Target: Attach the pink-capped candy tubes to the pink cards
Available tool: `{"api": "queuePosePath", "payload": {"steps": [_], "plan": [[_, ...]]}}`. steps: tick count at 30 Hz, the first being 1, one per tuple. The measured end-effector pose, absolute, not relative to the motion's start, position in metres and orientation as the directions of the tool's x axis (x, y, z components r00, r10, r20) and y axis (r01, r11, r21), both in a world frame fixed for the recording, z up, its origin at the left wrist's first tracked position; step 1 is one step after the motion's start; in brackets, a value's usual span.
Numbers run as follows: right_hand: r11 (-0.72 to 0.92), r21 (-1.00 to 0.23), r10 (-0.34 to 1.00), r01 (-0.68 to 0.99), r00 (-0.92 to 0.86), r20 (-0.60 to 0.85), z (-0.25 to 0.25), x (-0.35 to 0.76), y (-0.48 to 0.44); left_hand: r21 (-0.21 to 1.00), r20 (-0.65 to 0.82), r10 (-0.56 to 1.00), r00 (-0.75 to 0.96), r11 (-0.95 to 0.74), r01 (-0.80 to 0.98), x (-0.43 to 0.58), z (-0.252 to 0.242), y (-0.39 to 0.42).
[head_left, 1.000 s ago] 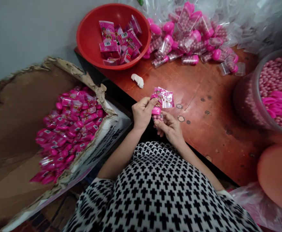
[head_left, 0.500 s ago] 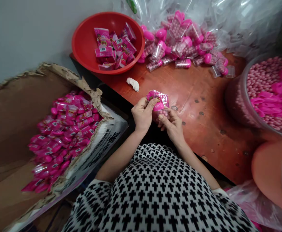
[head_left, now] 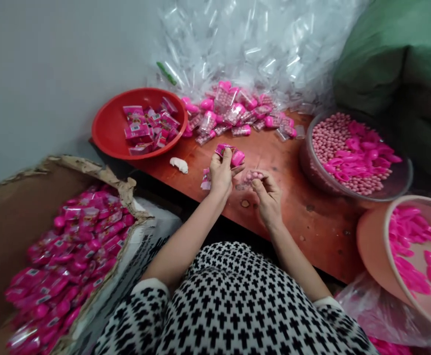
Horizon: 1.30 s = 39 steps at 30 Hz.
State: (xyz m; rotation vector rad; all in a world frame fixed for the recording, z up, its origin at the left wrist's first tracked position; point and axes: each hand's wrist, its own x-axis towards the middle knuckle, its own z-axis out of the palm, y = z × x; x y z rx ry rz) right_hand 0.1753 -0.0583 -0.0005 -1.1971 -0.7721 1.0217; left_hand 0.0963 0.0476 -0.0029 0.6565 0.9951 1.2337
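Note:
My left hand is closed on a pink cap and a printed pink wrapper. Part of a printed pink piece shows beside its wrist, and whether that belongs to the wrapper I cannot tell. A short gap to the right, my right hand pinches a small clear tube of pink beads, its beads toward the left hand. Both hands are just above the table's front edge. A crumpled white scrap lies left of them.
Behind stand a red bowl of pink packets and a heap of pink-capped bead tubes, with clear empties beyond. To the right are a bead tub and a peach basin. A torn carton of wrapped tubes is at left.
The pink cap and the bead tube, together before, are now apart, one in each hand. My hands have separated a little. The view has tilted up, showing more of the back.

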Motion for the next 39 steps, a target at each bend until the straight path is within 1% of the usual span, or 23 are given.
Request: {"api": "queuePosePath", "payload": {"steps": [3, 4, 7, 9, 11, 13, 15, 17, 20, 23, 29, 34, 39], "plan": [[0.144, -0.965, 0.872, -0.218, 0.488, 0.020, 0.000, 0.189, -0.059, 0.872, -0.270, 0.961, 0.060, 0.270, -0.408, 0.110, -0.003, 0.056], [0.151, -0.960, 0.863, -0.237, 0.504, 0.011, 0.001, 0.192, -0.059, 0.883, -0.251, 0.965, 0.070, 0.258, -0.393, 0.113, -0.003, 0.057], [0.145, -0.944, 0.844, -0.296, 0.534, -0.038, 0.005, 0.202, -0.055, 0.930, -0.137, 0.987, 0.088, 0.158, -0.330, 0.120, -0.002, 0.056], [0.118, -0.952, 0.835, -0.282, 0.548, -0.059, 0.003, 0.209, -0.051, 0.960, -0.050, 0.995, 0.082, 0.070, -0.269, 0.124, -0.002, 0.054], [0.048, -0.976, 0.831, -0.212, 0.550, -0.079, -0.006, 0.216, -0.046, 0.978, 0.007, 0.998, 0.055, 0.005, -0.207, 0.126, -0.003, 0.054], [-0.031, -0.994, 0.834, -0.101, 0.546, -0.082, -0.018, 0.223, -0.043, 0.987, 0.053, 0.998, 0.029, -0.048, -0.154, 0.128, -0.004, 0.055], [-0.068, -0.997, 0.840, 0.022, 0.540, -0.046, -0.032, 0.229, -0.041, 0.989, 0.101, 0.995, 0.003, -0.100, -0.109, 0.129, -0.005, 0.056], [-0.057, -0.987, 0.844, 0.154, 0.536, 0.035, -0.041, 0.234, -0.041, 0.989, 0.133, 0.991, -0.012, -0.133, -0.071, 0.129, -0.006, 0.057], [-0.041, -0.943, 0.847, 0.331, 0.512, 0.143, -0.046, 0.238, -0.043, 0.992, 0.085, 0.996, -0.008, -0.085, -0.098, 0.128, -0.010, 0.059], [-0.037, -0.908, 0.860, 0.418, 0.475, 0.184, -0.045, 0.239, -0.044, 0.986, 0.018, 1.000, 0.016, -0.015, -0.165, 0.127, -0.016, 0.061], [-0.121, -0.877, 0.859, 0.466, 0.492, 0.143, -0.041, 0.241, -0.045, 0.984, 0.004, 0.999, 0.053, 0.005, -0.178, 0.125, -0.019, 0.060], [-0.153, -0.885, 0.861, 0.439, 0.499, 0.098, -0.033, 0.245, -0.050, 0.982, 0.010, 0.999, 0.054, 0.001, -0.187, 0.124, -0.017, 0.059], [-0.138, -0.876, 0.859, 0.462, 0.497, 0.127, -0.012, 0.249, -0.058, 0.986, 0.015, 0.999, 0.052, -0.006, -0.167, 0.123, -0.016, 0.056]]}}
